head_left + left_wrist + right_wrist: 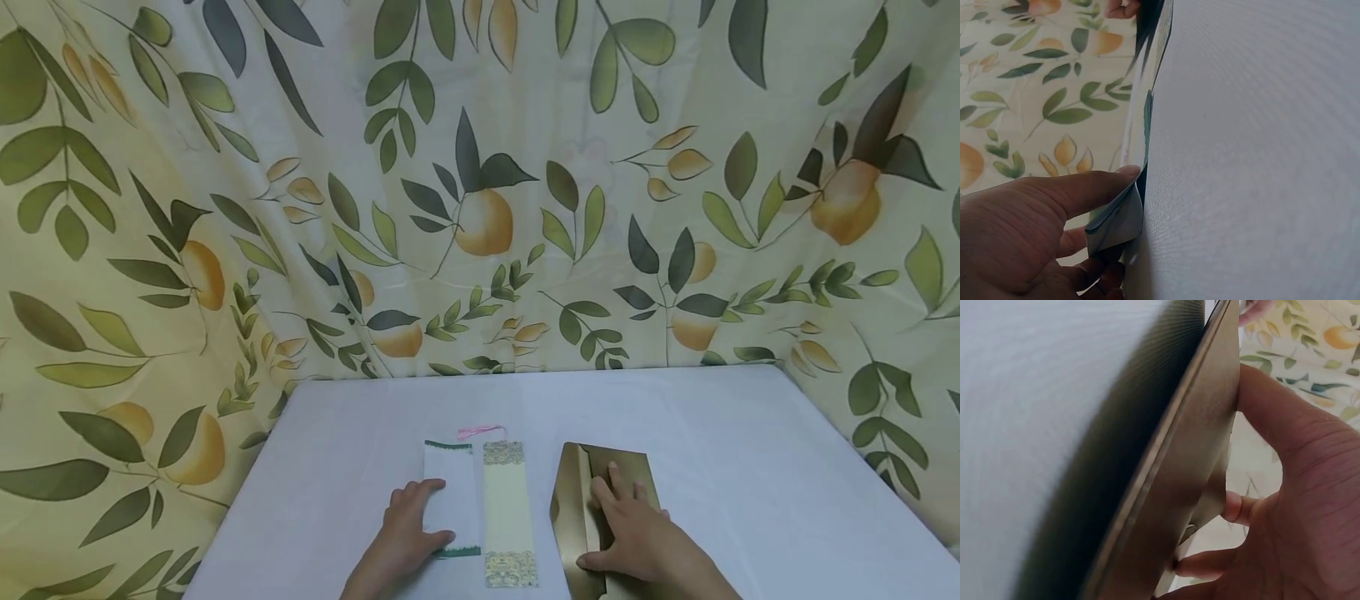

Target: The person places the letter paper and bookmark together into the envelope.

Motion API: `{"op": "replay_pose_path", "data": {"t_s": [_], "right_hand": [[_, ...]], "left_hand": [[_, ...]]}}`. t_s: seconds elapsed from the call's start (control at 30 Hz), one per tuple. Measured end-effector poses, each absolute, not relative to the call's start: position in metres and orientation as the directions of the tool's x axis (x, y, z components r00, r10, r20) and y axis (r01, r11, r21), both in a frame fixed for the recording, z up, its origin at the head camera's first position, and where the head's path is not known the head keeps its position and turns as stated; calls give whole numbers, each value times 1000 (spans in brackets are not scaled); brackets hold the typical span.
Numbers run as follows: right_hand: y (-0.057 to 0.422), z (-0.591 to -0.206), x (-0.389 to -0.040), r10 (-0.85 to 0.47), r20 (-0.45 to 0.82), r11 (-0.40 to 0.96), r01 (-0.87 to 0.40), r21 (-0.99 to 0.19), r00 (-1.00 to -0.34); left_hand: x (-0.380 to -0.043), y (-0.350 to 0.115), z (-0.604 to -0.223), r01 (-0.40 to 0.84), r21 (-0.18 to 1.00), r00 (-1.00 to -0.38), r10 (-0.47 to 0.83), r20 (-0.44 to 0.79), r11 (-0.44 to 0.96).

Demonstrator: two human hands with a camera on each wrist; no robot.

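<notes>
A white card (452, 492) with green trim at its top and bottom edges lies at the left of the row. My left hand (408, 525) pinches its left side; in the left wrist view the thumb (1100, 187) is on the upper face and fingers are partly hidden behind the lifted corner. To the right lies a gold envelope (572, 517) with its pointed flap toward the left. My right hand (637, 533) rests on it, fingers spread over the flap's edge. In the right wrist view the thumb (1272, 409) touches the envelope's surface.
Between the hands lies a cream bookmark (508, 504) with patterned ends, a pink tassel (480, 432) at its top. Everything lies on a white table (360, 442). Behind and left hangs a curtain (300, 250) printed with leaves and orange fruit.
</notes>
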State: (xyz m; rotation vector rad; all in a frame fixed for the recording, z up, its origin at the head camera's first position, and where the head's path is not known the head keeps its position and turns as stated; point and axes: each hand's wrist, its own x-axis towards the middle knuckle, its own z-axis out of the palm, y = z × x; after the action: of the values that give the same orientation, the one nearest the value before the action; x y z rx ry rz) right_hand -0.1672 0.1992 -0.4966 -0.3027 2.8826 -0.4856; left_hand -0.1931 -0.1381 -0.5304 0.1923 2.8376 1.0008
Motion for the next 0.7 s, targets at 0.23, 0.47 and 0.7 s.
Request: {"op": "replay_pose_path", "data": {"t_s": [0.23,0.47,0.7], "right_hand": [[200,-496,-166,-267,-165,908,-190,-373,-949],[203,-495,-164,-270,-191,901,-177,-397,-944],[203,-496,-164,-270,-184,900,-180,-396,-945]], "left_hand": [[-193,-142,-529,94,633,-982,177,-69,768],[-192,-140,-528,113,640,-976,205,-70,760],[-191,-141,-529,112,653,-977,205,-67,749]]}}
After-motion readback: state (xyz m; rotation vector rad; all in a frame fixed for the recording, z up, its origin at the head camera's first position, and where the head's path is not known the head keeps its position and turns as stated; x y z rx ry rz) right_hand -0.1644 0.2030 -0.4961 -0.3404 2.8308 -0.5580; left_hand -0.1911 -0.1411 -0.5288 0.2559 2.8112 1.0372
